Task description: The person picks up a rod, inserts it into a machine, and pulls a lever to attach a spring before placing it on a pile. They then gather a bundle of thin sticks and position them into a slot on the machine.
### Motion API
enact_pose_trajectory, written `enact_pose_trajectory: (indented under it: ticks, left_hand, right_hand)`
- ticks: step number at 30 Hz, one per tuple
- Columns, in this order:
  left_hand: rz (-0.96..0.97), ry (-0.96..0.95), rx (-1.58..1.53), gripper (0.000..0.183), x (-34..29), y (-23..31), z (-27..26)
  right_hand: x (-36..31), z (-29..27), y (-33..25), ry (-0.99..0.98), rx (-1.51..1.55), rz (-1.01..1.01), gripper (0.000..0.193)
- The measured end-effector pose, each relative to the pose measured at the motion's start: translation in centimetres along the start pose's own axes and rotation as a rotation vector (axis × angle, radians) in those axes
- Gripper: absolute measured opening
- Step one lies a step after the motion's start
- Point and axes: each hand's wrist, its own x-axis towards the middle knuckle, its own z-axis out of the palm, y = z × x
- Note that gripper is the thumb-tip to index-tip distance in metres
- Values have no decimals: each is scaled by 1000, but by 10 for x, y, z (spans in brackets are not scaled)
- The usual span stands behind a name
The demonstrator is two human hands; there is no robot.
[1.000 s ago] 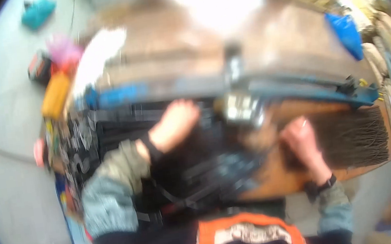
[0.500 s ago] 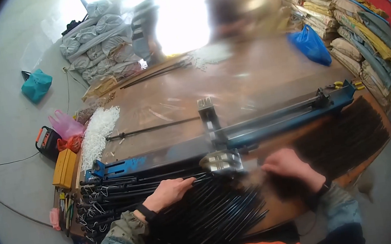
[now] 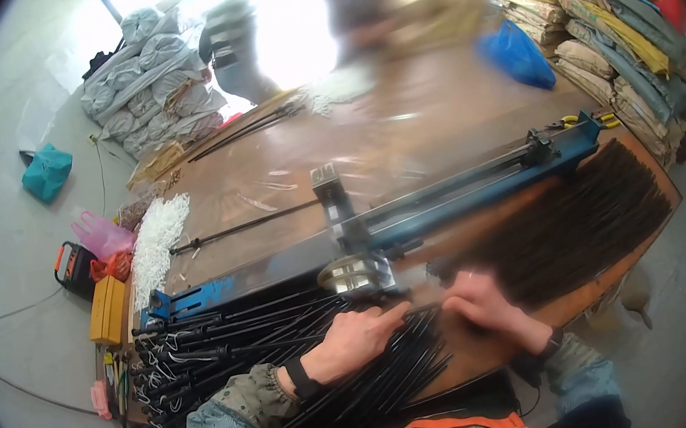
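My left hand (image 3: 358,338) is closed over a thin black rod (image 3: 269,346) that runs out to the left, its index finger stretched to the right. Close by, my right hand (image 3: 480,300) is pinched; a thin dark line spans the small gap between the hands, but what its fingers hold is blurred. Beneath my left hand lies a heap of black rods (image 3: 389,368), with white ties at the left ends. Just beyond the hands stands a metal clamp-like block (image 3: 358,274), joined to a long blue metal rail fixture (image 3: 464,208).
Dark thin rods (image 3: 587,221) lie in a wide bundle at the right. A heap of white pieces (image 3: 158,243) and a yellow box (image 3: 108,310) sit at the left. A blue bag (image 3: 517,57) rests at the far right. Stacked sacks (image 3: 152,79) stand beyond the table.
My left hand has moved right along the rods. My right hand has come closer to it, and the gap between them has narrowed. The whole view has shifted slightly.
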Motion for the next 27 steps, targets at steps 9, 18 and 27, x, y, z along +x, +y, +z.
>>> enact_pose_trajectory:
  ticks: [9,18,27]
  left_hand:
    - [8,79,96,29,35,24,-17]
    - [274,64,358,36,123,27,-63]
    - [305,70,184,31,163,15,-39]
  right_hand:
    - [15,-14,18,288,-136,-463,52]
    - [17,-105,54,200,-479,-52,41]
    - [-8,-215,93,580,-973,-260,16]
